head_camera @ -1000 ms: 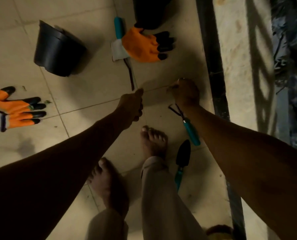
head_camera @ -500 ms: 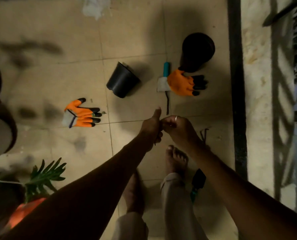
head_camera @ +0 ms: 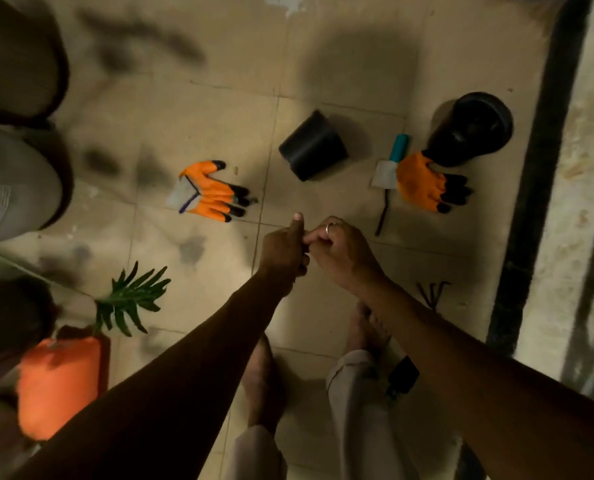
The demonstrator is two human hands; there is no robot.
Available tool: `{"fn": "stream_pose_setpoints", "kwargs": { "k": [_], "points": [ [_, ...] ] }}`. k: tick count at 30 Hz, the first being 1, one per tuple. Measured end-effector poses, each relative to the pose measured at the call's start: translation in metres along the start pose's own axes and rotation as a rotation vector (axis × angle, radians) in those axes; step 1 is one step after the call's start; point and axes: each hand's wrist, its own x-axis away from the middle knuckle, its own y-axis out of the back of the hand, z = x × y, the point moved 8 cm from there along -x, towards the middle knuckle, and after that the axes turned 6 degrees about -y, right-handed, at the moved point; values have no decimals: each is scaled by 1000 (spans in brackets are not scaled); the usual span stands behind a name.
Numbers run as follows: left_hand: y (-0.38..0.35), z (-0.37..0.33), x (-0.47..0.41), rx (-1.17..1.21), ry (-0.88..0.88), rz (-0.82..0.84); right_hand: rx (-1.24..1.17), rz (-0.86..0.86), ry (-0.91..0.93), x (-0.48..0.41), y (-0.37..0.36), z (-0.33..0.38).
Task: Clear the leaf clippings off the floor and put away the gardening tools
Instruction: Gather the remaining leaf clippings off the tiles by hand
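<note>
Hands stay touching: left hand (head_camera: 283, 249) curled, thumb up; right hand (head_camera: 340, 252) curled; contents unreadable. Right forearm (head_camera: 437, 341) hides hand rake (head_camera: 432, 294) handle.

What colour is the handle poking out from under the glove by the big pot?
Teal. The handle shows best in the head view.

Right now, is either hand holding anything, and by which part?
Cannot be told. The left hand and right hand meet with fingers curled; anything between them is hidden.

Left hand (head_camera: 283, 251) and right hand (head_camera: 340, 252) now together, higher above floor (head_camera: 202, 109)
</note>
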Motion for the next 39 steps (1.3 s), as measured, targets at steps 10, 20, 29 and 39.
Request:
{"fn": "stream_pose_setpoints", "kwargs": {
  "k": [10, 20, 29, 39],
  "points": [
    [93, 66, -76, 81, 9, -166, 288, -27, 173, -127, -117, 50],
    [106, 91, -100, 225, 61, -118, 401, -128, 185, -183, -149, 57],
    [119, 74, -109, 351, 70, -183, -181, -51, 43, -158, -135, 26],
    [112, 78, -115, 255, 54, -104, 141, 190, 244, -132, -162, 29]
  ]
}}
